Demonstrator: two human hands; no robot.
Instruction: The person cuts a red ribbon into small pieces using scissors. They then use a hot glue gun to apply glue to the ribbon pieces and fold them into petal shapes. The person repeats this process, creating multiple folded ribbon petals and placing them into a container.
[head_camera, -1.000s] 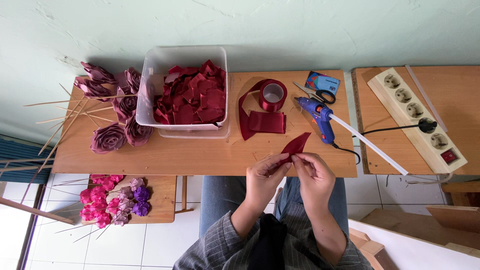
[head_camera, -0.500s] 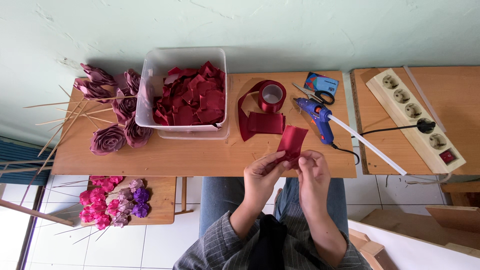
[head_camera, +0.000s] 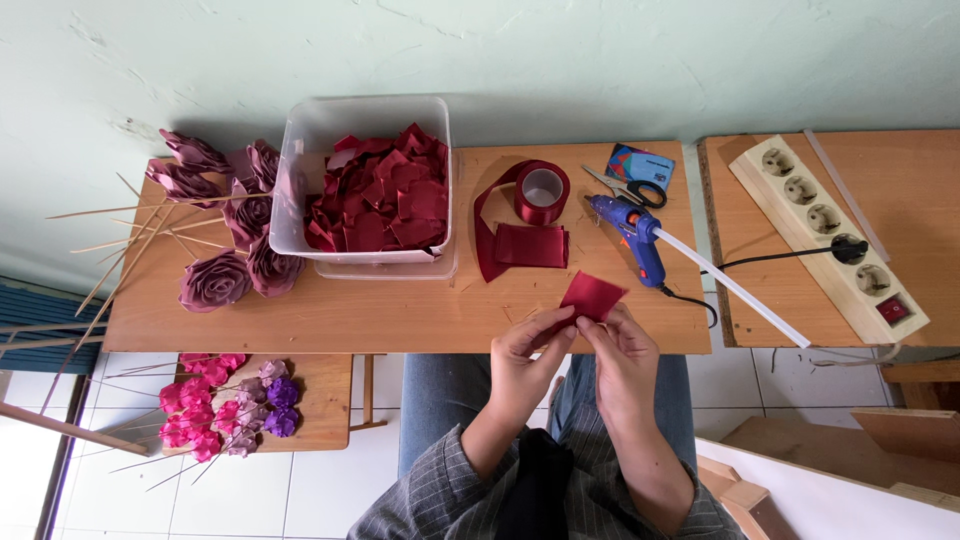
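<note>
Pale green wall and white floor tiles frame a wooden bench (head_camera: 400, 315) seen from straight above. At its near edge, right of centre, a small square piece of dark red ribbon (head_camera: 594, 296) is held up just over the wood, tilted like a diamond. Both hands meet at its lower corner. The left hand (head_camera: 527, 352) has its fingers curled, thumb and fingertips pinching the corner from the left. The right hand (head_camera: 622, 352) is likewise closed in a pinch, touching the same corner from the right. To do this fold well, it seems wise to keep the satin taut, line the edges up squarely, and press the crease firmly between the fingertips so the slippery cloth does not spring open.

Just beyond the piece lie a roll of the same red ribbon (head_camera: 541, 189) with a loose tail, and a blue glue gun (head_camera: 630, 230) with a white glue stick, near scissors (head_camera: 628, 188). Further left stands a clear plastic tub (head_camera: 364, 120) full of cut red pieces, then finished ribbon roses (head_camera: 225, 215) on thin sticks. A power strip (head_camera: 825, 232) rests on a second bench at right.
</note>
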